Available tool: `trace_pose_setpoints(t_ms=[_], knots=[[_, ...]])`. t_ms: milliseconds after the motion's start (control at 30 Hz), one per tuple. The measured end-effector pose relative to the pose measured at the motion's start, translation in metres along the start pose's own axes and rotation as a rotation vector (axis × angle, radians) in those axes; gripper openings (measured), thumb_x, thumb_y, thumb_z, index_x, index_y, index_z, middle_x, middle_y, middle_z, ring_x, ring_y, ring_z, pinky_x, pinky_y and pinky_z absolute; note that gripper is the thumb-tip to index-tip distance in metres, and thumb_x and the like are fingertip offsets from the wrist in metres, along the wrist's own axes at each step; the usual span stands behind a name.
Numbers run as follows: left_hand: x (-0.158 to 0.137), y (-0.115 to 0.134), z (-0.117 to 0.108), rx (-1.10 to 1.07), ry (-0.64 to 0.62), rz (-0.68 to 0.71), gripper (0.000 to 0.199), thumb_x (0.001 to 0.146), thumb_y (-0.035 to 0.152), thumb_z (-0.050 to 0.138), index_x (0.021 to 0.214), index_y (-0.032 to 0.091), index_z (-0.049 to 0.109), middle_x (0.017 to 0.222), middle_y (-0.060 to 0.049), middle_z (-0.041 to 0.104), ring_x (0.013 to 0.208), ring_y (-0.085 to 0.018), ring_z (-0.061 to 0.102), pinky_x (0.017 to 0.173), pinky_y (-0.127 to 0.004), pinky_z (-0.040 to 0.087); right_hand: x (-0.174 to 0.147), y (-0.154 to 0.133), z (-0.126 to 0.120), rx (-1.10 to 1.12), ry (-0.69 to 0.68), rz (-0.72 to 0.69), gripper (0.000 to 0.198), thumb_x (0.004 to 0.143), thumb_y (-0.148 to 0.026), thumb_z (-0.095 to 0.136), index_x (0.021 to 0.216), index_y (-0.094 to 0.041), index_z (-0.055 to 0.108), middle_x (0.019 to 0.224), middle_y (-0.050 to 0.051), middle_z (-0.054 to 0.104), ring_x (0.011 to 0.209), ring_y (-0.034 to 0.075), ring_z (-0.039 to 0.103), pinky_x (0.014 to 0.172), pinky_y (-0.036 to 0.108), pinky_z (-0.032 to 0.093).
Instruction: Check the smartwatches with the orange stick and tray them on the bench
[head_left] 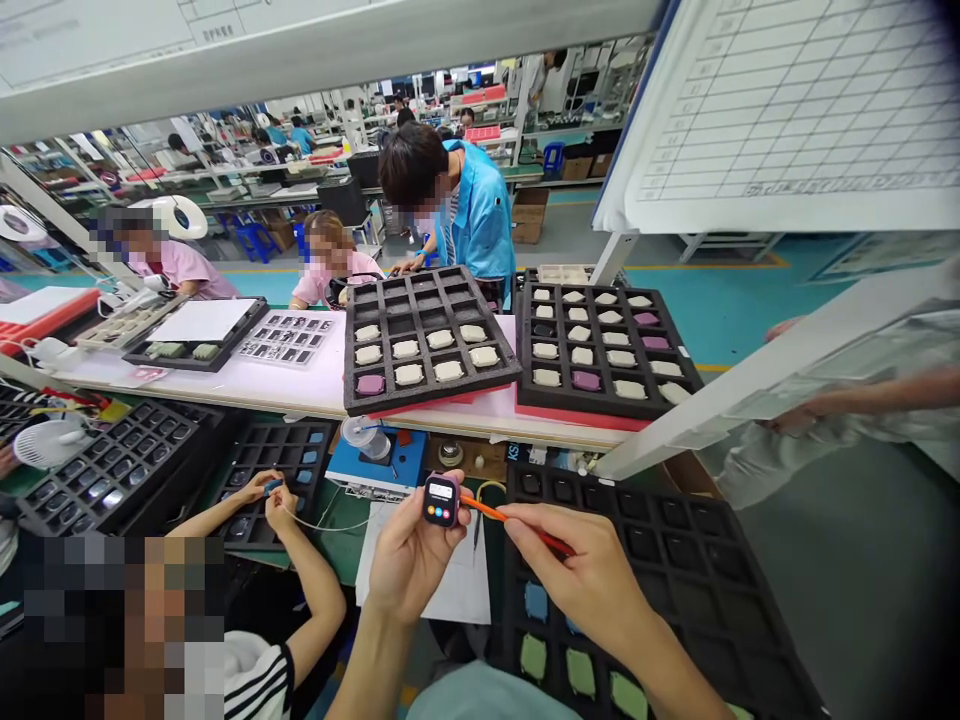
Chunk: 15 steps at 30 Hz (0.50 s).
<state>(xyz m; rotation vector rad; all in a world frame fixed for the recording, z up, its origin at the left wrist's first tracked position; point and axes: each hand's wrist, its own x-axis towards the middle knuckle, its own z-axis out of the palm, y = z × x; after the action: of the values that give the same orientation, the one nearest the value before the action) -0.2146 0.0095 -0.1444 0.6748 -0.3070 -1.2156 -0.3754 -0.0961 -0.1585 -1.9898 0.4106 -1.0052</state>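
My left hand [409,565] grips a small smartwatch [441,502] by its edges, its lit screen facing me with text and coloured round icons. In my right hand [581,560] is a slim orange-red stick-like tool [486,509]. The tool's tip reaches the right side of the watch by my left fingertips; whether it touches the case I cannot tell. Below my right forearm lies a black foam tray [513,580] holding a blue piece [535,601] and several green pieces [533,657]. White paper [469,590] lies under my left hand.
Two black foam trays [358,398] [529,398] with pale and purple pieces stand on the raised shelf [315,385]. A blue box [375,467] sits beneath. At left, a co-worker's hands [274,495] hold a small blue piece with a cable. A white post [720,390] slants at right.
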Motion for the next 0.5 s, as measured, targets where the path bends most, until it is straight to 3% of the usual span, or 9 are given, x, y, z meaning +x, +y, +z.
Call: trace_pose_setpoints(t_ms=[167,500], knots=[[-0.003,0.0,0.002,0.043,0.008,0.009,0.034,0.08,0.034,0.075,0.107,0.012,0.074,0.103,-0.012,0.067,0.08,-0.015,0.063,0.071,-0.02,0.054,-0.002,-0.002,-0.005,-0.028,-0.015,-0.02,0.021,0.098,-0.025,0.055,0.101,-0.025,0.076,0.092,-0.001,0.073,0.079,0.014,0.069,0.065,0.019,0.053],[-0.009,-0.006,0.001,0.204,0.008,0.036,0.037,0.082,0.036,0.072,0.109,0.012,0.073,0.101,-0.013,0.066,0.08,-0.016,0.062,0.069,-0.022,0.051,-0.004,0.002,-0.018,-0.118,-0.106,-0.005,0.029,0.1,-0.03,0.049,0.101,-0.023,0.078,0.088,0.004,0.072,0.073,0.018,0.068,0.063,0.025,0.053]])
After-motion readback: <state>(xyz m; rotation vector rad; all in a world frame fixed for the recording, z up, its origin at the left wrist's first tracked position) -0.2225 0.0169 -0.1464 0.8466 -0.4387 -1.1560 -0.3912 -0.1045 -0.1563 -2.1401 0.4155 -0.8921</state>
